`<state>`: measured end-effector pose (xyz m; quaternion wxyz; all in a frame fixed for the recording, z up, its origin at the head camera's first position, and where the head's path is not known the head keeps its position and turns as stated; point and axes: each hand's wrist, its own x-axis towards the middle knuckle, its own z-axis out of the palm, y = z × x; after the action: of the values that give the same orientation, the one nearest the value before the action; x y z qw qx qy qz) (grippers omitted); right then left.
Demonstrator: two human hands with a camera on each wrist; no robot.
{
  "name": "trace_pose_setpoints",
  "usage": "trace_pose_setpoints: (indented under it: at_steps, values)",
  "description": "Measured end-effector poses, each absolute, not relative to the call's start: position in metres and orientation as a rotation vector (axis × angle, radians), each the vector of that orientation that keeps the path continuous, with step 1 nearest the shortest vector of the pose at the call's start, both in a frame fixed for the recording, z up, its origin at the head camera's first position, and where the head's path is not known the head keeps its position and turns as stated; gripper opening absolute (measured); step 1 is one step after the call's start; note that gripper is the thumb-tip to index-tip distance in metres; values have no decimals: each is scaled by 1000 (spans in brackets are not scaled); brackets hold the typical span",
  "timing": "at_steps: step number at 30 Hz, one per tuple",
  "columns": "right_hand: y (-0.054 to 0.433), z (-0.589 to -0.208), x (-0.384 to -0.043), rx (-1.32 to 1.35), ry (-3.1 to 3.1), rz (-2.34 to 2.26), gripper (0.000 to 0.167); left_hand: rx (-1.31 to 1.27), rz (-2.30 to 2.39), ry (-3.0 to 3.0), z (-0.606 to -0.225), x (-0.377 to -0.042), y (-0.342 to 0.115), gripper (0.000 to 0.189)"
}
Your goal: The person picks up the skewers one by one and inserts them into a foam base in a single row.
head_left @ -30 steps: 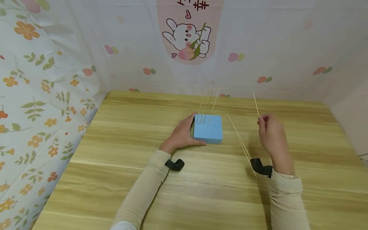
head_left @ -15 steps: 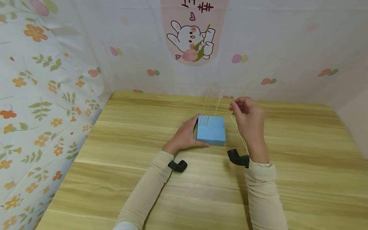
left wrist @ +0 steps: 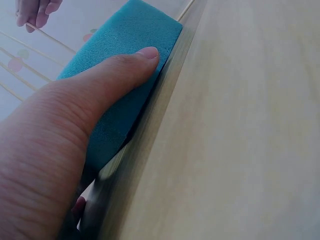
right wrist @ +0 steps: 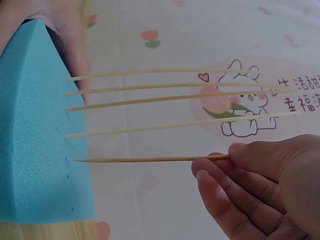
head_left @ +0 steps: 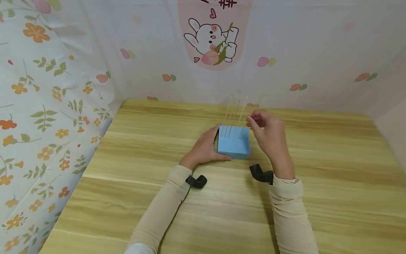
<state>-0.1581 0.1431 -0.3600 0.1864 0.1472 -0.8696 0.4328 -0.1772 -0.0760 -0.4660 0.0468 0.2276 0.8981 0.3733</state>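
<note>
My left hand point(head_left: 203, 146) grips a light blue foam block point(head_left: 234, 150) on the table from its left side. In the left wrist view, the thumb point(left wrist: 112, 77) presses along the block's front face. Several thin bamboo skewers point(right wrist: 125, 105) stand in a row in the block's top, leaning slightly. Between thumb and fingers my right hand point(head_left: 269, 132) pinches another bamboo skewer point(right wrist: 135, 160). Its pointed tip is right at the foam's top, beside a small hole in line with the row. More small holes dot the top to the right of it.
A loose stick point(left wrist: 186, 10) pokes out past the block's far corner in the left wrist view. The wooden table point(head_left: 342, 169) meets a white printed cloth point(head_left: 142, 38) at the back. Black wrist mounts point(head_left: 196, 181) sit on both forearms.
My right hand has moved left from the table's right side to the block, bringing the skewer's tip down to the foam. The left hand stays on the block. The loose skewers are now hidden in the head view.
</note>
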Motion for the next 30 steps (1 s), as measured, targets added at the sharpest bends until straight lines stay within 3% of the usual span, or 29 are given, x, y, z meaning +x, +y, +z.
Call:
trace_pose_setpoints:
  at_steps: [26,30]
  values:
    - [142,-367,-160,518,-2568,1089,14,685,1144,2732,-464,-177,-77,131]
    - [147,-368,-160,515,-2634,1106,20,684,1148,2727,-465,-177,-77,131]
